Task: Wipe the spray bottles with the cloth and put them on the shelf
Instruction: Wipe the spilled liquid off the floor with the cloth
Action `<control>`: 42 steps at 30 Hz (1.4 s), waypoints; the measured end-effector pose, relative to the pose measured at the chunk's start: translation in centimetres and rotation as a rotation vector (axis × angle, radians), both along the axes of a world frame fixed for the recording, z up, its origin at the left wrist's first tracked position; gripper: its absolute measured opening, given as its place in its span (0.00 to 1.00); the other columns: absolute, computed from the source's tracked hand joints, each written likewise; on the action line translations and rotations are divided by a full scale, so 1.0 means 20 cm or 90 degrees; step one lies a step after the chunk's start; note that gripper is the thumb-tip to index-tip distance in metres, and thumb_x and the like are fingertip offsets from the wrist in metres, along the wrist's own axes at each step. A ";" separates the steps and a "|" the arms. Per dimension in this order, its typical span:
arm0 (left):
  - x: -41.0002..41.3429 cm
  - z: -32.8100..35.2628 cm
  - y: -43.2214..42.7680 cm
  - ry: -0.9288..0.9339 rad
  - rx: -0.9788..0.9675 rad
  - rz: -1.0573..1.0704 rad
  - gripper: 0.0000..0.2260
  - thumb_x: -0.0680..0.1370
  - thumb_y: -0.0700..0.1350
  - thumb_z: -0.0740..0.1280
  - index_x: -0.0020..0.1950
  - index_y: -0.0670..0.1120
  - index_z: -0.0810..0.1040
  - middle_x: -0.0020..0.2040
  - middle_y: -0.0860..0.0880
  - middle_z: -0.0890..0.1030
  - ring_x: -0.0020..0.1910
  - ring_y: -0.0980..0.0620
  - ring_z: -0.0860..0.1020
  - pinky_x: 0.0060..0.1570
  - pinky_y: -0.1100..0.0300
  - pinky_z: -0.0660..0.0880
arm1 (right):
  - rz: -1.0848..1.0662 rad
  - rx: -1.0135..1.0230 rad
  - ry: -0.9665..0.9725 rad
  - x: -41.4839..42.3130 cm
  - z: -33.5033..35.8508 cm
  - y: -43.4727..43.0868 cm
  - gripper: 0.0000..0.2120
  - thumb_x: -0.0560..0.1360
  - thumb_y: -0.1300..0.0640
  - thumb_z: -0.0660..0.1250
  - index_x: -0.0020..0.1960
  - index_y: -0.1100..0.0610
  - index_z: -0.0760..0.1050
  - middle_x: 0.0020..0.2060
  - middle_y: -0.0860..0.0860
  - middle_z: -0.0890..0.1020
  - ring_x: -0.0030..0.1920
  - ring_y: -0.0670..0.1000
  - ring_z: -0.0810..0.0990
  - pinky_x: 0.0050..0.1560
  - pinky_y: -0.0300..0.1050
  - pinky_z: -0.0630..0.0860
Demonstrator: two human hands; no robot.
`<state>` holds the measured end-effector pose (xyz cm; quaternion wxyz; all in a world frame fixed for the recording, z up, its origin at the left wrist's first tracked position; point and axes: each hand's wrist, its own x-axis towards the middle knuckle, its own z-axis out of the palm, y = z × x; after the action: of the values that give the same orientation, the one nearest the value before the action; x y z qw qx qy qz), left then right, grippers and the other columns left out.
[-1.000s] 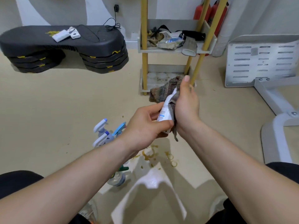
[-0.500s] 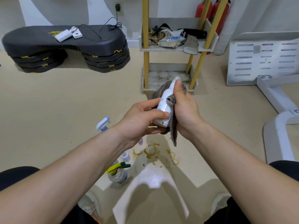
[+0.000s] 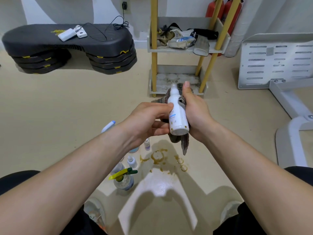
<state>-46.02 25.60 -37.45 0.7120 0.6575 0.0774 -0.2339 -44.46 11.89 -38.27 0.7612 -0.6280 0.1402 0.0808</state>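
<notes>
- Now the spray bottle (image 3: pixel 177 114) is held in the air between both hands, straight in front of the shelf (image 3: pixel 171 78).
- The left hand (image 3: pixel 149 121) pinches the bottle's left side with its thumb and curled fingers.
- The right hand (image 3: pixel 196 112) wraps the cloth (image 3: pixel 183 141) against the bottle's right side, thumb lying straight along the neck.
- The bottle's long axis runs away from the person, base toward them and nozzle tipped up toward the shelf's bottom tier.
- The right hand looks the nearer one to the shelf.

L hand (image 3: pixel 147 119), R hand (image 3: pixel 194 112) & forearms bare; blk legwear (image 3: pixel 15 182), pale grubby shoes (image 3: pixel 94 209).
</notes>
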 end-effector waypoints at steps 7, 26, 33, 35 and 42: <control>0.04 0.04 0.04 -0.015 -0.001 -0.032 0.10 0.79 0.41 0.67 0.58 0.38 0.81 0.46 0.41 0.83 0.37 0.43 0.83 0.42 0.55 0.84 | 0.194 0.072 0.061 0.01 0.02 -0.05 0.27 0.82 0.40 0.58 0.66 0.61 0.77 0.60 0.64 0.82 0.59 0.63 0.83 0.59 0.58 0.80; 0.03 0.05 0.08 0.019 -0.025 0.172 0.08 0.77 0.41 0.71 0.53 0.42 0.76 0.38 0.43 0.82 0.26 0.45 0.81 0.24 0.63 0.75 | 0.323 -0.827 -0.357 -0.10 -0.03 0.01 0.44 0.75 0.30 0.61 0.81 0.51 0.51 0.68 0.54 0.69 0.64 0.58 0.75 0.58 0.52 0.72; 0.07 0.04 0.12 0.018 -0.011 0.190 0.11 0.76 0.43 0.72 0.56 0.42 0.78 0.46 0.43 0.83 0.35 0.45 0.85 0.34 0.61 0.80 | 0.347 -0.401 -0.216 -0.01 0.00 -0.09 0.31 0.73 0.45 0.63 0.76 0.45 0.68 0.64 0.46 0.80 0.59 0.49 0.80 0.65 0.54 0.75; 0.06 0.04 0.11 0.025 -0.020 0.180 0.11 0.76 0.42 0.72 0.56 0.42 0.79 0.47 0.42 0.84 0.36 0.43 0.85 0.34 0.61 0.80 | 0.411 -0.496 -0.274 -0.01 0.00 -0.12 0.27 0.75 0.54 0.66 0.74 0.48 0.69 0.60 0.47 0.82 0.58 0.49 0.80 0.62 0.51 0.76; 0.05 0.03 0.08 -0.014 0.001 0.119 0.05 0.78 0.42 0.70 0.52 0.46 0.79 0.41 0.48 0.80 0.25 0.52 0.79 0.22 0.67 0.72 | 0.388 -0.622 -0.291 -0.02 -0.02 -0.11 0.19 0.78 0.50 0.68 0.67 0.51 0.70 0.50 0.44 0.81 0.47 0.46 0.79 0.43 0.36 0.72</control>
<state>-45.02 27.28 -36.82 0.7308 0.6508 0.1306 -0.1594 -44.84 9.75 -38.69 0.3391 -0.9172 -0.1913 0.0848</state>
